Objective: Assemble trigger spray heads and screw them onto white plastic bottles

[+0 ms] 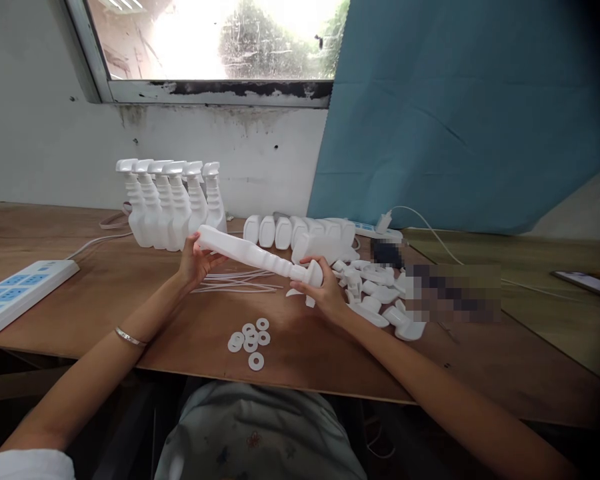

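A white spray bottle [253, 253] lies nearly sideways in the air between my hands, its trigger head fitted at the right end. My left hand [196, 261] grips the bottle's base. Around the trigger head at the other end, my right hand [323, 287] is closed. Below the bottle, thin white tubes [237, 281] rest on the wooden table [180, 347]. Nearer to me lie several flat white ring washers [256, 361]. A pile of loose white trigger heads [380, 293] sits just right of my right hand.
Several upright spray bottles [163, 207] with heads stand in a row at the back left. Bottles lying on their sides [283, 232] are at the back middle. One power strip [25, 290] lies left, another [375, 231] at the back right, with a white cable [430, 233]. A blue cloth [430, 120] hangs behind.
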Available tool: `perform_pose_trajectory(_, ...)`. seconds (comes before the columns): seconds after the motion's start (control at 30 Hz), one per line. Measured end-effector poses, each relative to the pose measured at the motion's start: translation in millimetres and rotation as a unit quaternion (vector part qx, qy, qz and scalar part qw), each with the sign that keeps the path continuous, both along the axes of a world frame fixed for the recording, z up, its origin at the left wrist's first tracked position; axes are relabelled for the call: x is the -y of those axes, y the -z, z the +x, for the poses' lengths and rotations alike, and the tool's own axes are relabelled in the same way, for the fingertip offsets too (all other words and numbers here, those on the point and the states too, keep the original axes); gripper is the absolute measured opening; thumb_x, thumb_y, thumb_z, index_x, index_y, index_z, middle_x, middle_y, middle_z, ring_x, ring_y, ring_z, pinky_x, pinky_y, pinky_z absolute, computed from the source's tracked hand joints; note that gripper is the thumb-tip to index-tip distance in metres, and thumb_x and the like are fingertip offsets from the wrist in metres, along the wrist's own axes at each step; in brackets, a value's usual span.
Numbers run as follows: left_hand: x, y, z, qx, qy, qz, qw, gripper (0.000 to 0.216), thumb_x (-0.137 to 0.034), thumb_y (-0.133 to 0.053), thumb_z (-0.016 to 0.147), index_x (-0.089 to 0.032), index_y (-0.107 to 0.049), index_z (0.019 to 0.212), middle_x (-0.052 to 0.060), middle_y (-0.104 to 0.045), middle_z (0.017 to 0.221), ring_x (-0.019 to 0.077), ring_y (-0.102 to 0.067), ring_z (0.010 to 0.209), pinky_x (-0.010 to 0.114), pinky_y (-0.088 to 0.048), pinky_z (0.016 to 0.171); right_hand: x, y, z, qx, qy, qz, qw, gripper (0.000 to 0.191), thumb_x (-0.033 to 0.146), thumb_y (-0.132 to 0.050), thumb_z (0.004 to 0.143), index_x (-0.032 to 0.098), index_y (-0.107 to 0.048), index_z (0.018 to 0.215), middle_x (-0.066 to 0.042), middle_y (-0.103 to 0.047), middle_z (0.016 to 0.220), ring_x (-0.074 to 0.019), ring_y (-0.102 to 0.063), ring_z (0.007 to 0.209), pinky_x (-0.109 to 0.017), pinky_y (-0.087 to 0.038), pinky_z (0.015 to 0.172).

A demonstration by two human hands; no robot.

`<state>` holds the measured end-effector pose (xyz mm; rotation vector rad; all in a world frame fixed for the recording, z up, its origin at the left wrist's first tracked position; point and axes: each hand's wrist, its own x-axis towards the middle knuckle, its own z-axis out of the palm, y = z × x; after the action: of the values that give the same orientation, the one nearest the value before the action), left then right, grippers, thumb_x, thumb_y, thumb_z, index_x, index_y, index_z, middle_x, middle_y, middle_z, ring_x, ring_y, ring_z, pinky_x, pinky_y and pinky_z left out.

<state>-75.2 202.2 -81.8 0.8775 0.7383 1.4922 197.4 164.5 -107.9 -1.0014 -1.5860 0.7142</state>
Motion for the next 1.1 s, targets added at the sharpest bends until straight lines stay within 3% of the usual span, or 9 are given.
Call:
perform_pose_trajectory(0.1, 0, -0.1, 0, 0.003, 0.004, 0.001, 1.000, 0.048, -0.044, -0.048, 0.071, -0.014, -0.043, 0.108, 0.009, -0.056, 0.082, 0.0247, -0.060, 0.080, 0.039, -0.052, 0.072, 1, -1.2, -1, -0.019, 0.009, 0.025, 0.999, 0.044, 0.040, -0.070, 0.058, 0.022, -0.047, 0.090, 0.001, -0.054, 0.081, -0.0121, -0.053, 0.065, -0.022, -0.045, 0.054)
perform_pose_trajectory(0.2, 1, -0.1, 1, 0.009, 0.007, 0.018, 1.000, 0.048, -0.043, -0.050, 0.070, -0.014, -0.044, 0.107, 0.009, -0.056, 0.083, 0.0244, -0.060, 0.081, 0.039, -0.051, 0.073, 0, -0.2, -3, -0.063, 0.027, -0.028, 0.997, 0.042, 0.046, -0.062, 0.066, 0.023, -0.046, 0.097, 0.002, -0.055, 0.074, -0.0139, -0.057, 0.060, -0.023, -0.045, 0.049)
perform_pose_trajectory(0.3, 1, 0.1, 0, 0.007, 0.009, 0.039, 0.999, 0.045, -0.041, -0.052, 0.069, -0.014, -0.046, 0.105, 0.008, -0.056, 0.084, 0.0235, -0.059, 0.081, 0.038, -0.051, 0.074, -2, 0.4, -4, -0.071, 0.016, -0.083, 0.994, 0.036, 0.051, -0.054, 0.071, 0.021, -0.047, 0.091, 0.001, -0.056, 0.068, -0.0151, -0.058, 0.056, -0.024, -0.045, 0.047)
perform_pose_trajectory(0.5, 1, -1.3, -2, 0.022, -0.005, 0.034, 0.999, 0.044, -0.039, -0.051, 0.067, -0.014, -0.047, 0.103, 0.007, -0.057, 0.081, 0.0226, -0.059, 0.080, 0.033, -0.051, 0.068, 3, -5.6, -3, 0.030, -0.013, -0.049, 0.998, 0.047, 0.040, -0.072, 0.054, 0.021, -0.047, 0.089, 0.001, -0.058, 0.082, -0.0128, -0.055, 0.064, -0.023, -0.045, 0.054)
perform_pose_trajectory(0.67, 7, -6.9, -4, 0.057, 0.055, 0.064, 0.995, 0.038, -0.030, -0.046, 0.065, -0.012, -0.053, 0.097, 0.008, -0.060, 0.082, 0.0237, -0.058, 0.084, 0.033, -0.050, 0.069, 4, -5.2, -5, -0.041, 0.008, -0.077, 0.996, 0.045, 0.043, -0.066, 0.062, 0.021, -0.044, 0.096, 0.002, -0.057, 0.068, -0.0155, -0.059, 0.059, -0.024, -0.045, 0.050)
perform_pose_trajectory(0.77, 9, -9.7, -6, 0.024, 0.087, 0.041, 0.995, 0.041, -0.038, -0.048, 0.067, -0.013, -0.054, 0.099, 0.009, -0.060, 0.086, 0.0267, -0.057, 0.085, 0.038, -0.051, 0.066, 2, -3.1, -6, -0.069, 0.001, -0.094, 0.993, 0.043, 0.045, -0.063, 0.064, 0.021, -0.046, 0.095, 0.002, -0.057, 0.065, -0.0162, -0.060, 0.056, -0.023, -0.044, 0.044)
perform_pose_trajectory(0.87, 5, -9.3, -7, -0.046, 0.021, -0.012, 0.999, 0.042, -0.045, -0.054, 0.069, -0.017, -0.054, 0.100, 0.008, -0.058, 0.089, 0.0242, -0.057, 0.084, 0.034, -0.051, 0.062, 0, -0.4, -5, -0.053, -0.003, -0.077, 0.996, 0.034, 0.047, -0.061, 0.066, 0.020, -0.052, 0.085, 0.001, -0.058, 0.066, -0.0143, -0.059, 0.054, -0.022, -0.045, 0.044)
perform_pose_trajectory(0.93, 2, -8.2, -9, -0.086, -0.004, -0.008, 0.996, 0.039, -0.035, -0.062, 0.067, -0.020, -0.053, 0.101, 0.005, -0.057, 0.092, 0.0194, -0.057, 0.082, 0.027, -0.051, 0.062, -2, 1.2, -4, -0.049, 0.009, -0.068, 0.996, 0.034, 0.048, -0.061, 0.066, 0.019, -0.054, 0.082, 0.002, -0.058, 0.063, -0.0131, -0.058, 0.051, -0.022, -0.045, 0.044)
perform_pose_trajectory(1.1, 1, -9.8, -17, -0.114, 0.052, 0.061, 0.990, 0.061, -0.010, -0.069, 0.056, -0.025, -0.047, 0.111, 0.001, -0.058, 0.094, 0.0135, -0.057, 0.080, 0.020, -0.050, 0.065, -5, 2.8, 0, -0.038, 0.060, -0.077, 0.994, 0.039, 0.054, -0.059, 0.064, 0.018, -0.056, 0.080, 0.002, -0.058, 0.054, -0.0128, -0.055, 0.047, -0.022, -0.044, 0.041)
